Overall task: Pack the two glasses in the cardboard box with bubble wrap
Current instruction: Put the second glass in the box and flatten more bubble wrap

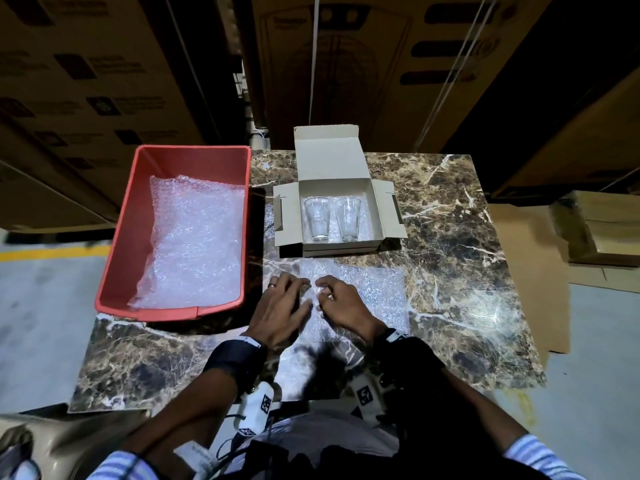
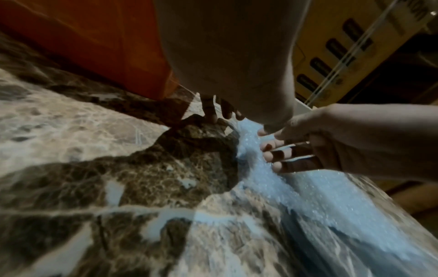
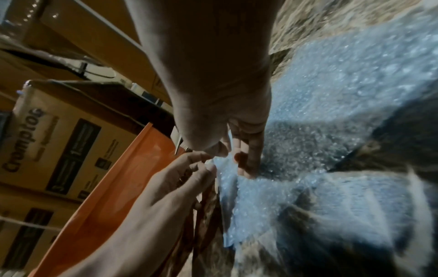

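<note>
Two clear glasses (image 1: 317, 218) (image 1: 348, 218) lie side by side in the open cardboard box (image 1: 376, 206) at the back of the marble table (image 1: 467, 237). In front of the box a bubble wrap sheet (image 1: 374, 292) lies flat. Both hands meet at its left edge. My left hand (image 1: 306, 294) pinches that edge with thumb and forefinger, its other fingers resting on the marble. My right hand (image 1: 322, 294) pinches the same edge with curled fingers. The wrist views show the left hand (image 3: 208, 163) and the right hand (image 2: 267, 148) on the raised edge of the sheet (image 2: 308, 187).
A red plastic bin (image 1: 173, 311) with more bubble wrap (image 1: 197, 237) in it stands on the table's left side, close to my left hand. Large stacked cartons (image 1: 346, 64) rise behind the table. Flattened cardboard (image 1: 602, 230) lies on the floor to the right.
</note>
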